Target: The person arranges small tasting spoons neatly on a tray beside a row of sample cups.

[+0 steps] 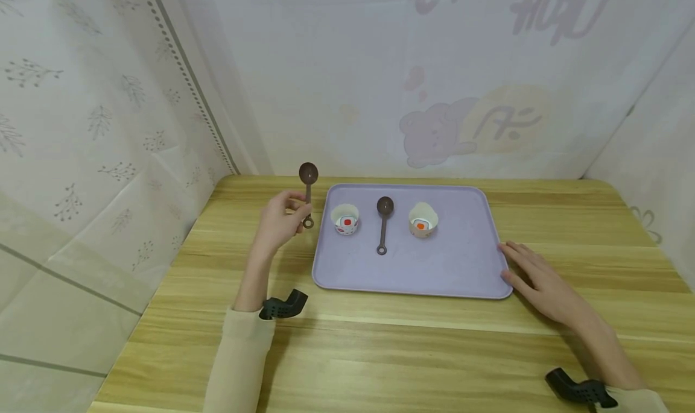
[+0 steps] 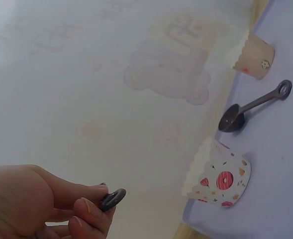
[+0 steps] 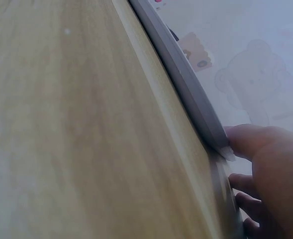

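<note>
My left hand (image 1: pixel 278 221) pinches the handle of a brown measuring spoon (image 1: pixel 308 173), raised left of the lilac tray (image 1: pixel 456 271) with its bowl up. In the left wrist view only the spoon's ring end (image 2: pixel 114 199) sticks out past the fingers. A second brown measuring spoon (image 1: pixel 382 229) lies on the tray between two paper baking cups. The left cup (image 1: pixel 345 209) holds something with a red square, the right cup (image 1: pixel 422 211) something with an orange patch. At the tray's right edge, my right hand (image 1: pixel 543 287) touches the rim with relaxed fingers.
The tray stands on a wooden table (image 1: pixel 380 353). Behind it hangs a pale printed cloth (image 1: pixel 326 87), and another cloth with leaf patterns (image 1: pixel 98 160) borders the left side. Each wrist wears a black camera mount (image 1: pixel 283 305).
</note>
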Demonstrator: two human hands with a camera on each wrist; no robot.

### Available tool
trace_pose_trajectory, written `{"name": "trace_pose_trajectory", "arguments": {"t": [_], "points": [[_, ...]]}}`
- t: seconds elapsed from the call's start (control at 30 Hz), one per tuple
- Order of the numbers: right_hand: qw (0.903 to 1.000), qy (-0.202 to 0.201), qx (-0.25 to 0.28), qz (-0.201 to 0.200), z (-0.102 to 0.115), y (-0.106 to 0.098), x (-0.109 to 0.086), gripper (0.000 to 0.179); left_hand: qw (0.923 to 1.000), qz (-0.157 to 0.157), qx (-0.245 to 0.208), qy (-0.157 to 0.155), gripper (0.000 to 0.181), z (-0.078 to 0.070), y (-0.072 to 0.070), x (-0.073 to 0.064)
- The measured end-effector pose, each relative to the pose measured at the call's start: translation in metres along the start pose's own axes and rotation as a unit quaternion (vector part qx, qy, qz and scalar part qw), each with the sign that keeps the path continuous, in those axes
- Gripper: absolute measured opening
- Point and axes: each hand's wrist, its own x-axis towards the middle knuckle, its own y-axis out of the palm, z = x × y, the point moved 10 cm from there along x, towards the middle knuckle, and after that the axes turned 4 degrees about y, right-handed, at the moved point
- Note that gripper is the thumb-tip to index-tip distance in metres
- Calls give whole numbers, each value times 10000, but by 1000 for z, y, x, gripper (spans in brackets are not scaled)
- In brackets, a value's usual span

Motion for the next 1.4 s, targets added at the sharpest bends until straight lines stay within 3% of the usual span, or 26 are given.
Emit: {"name": "trace_pose_trajectory", "arguments": {"t": [0.63,1.4], "points": [[10000,43,-16,8,0,0,0,61,9995,148,-277,44,25,-14,12,0],[9998,-107,-114,-82,1,0,-1,61,9995,224,-213,74,26,-23,30,2]]}}
